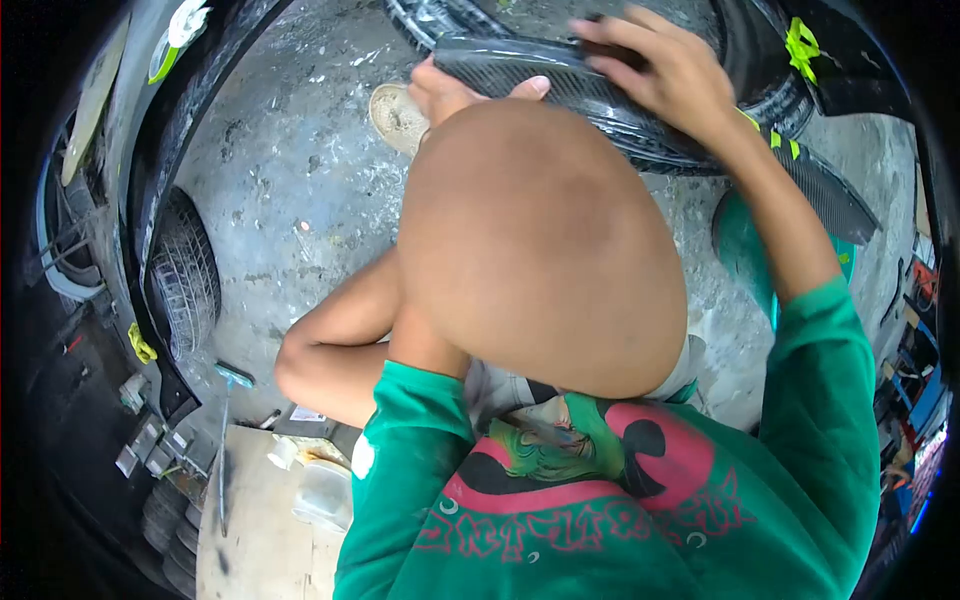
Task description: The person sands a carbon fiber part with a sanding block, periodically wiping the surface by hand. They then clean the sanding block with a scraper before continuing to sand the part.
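Observation:
A glossy black carbon-fibre-patterned panel (530, 72) lies across the top of the head view, in front of my raised knee. My left hand (450, 97) grips its near edge; the knee hides much of this hand. Over the panel's right part, my right hand (675, 75) is curled round a small dark piece (608, 50). That piece is blurred and mostly covered by the fingers, so its kind does not show. Beneath the panel is a black tyre (680, 155).
To the right, a second carbon-patterned part (830, 190) with yellow-green tape rests by a green stool (740, 240). A large curved black part (150, 180) stands at left near another tyre (185, 270). A squeegee (233, 376) and a plastic tub (322, 495) sit lower left.

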`<action>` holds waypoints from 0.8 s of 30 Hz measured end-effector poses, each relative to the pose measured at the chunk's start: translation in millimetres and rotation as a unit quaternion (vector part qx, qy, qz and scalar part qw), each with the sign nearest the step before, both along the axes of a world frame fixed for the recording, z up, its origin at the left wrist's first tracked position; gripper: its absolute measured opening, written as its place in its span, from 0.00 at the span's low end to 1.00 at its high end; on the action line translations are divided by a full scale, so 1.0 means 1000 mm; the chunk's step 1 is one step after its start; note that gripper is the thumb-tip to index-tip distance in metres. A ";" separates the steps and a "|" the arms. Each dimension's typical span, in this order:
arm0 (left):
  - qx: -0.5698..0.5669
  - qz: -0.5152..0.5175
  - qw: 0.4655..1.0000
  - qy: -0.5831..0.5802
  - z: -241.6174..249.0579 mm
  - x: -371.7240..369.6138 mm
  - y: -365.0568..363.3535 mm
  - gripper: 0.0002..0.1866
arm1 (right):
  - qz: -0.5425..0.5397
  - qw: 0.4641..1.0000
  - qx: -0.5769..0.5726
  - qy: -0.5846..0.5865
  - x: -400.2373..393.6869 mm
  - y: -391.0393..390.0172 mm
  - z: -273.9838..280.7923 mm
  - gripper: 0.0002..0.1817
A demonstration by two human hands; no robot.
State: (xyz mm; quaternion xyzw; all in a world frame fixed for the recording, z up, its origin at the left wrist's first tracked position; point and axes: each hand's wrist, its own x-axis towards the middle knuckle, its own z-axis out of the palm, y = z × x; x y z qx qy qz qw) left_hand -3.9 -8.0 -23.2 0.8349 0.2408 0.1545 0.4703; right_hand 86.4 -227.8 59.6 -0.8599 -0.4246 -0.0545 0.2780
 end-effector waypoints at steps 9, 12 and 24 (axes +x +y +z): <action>0.040 -0.007 0.997 0.066 0.014 0.003 -0.001 0.61 | 0.035 0.999 -0.011 0.008 0.004 -0.034 -0.001 0.25; 0.014 0.020 0.999 0.043 0.025 0.002 -0.004 0.60 | 0.008 0.997 -0.065 0.039 0.003 -0.035 -0.003 0.25; 0.081 -0.031 0.991 0.100 0.053 -0.005 -0.003 0.53 | -0.041 0.999 -0.024 0.011 -0.013 -0.064 0.006 0.22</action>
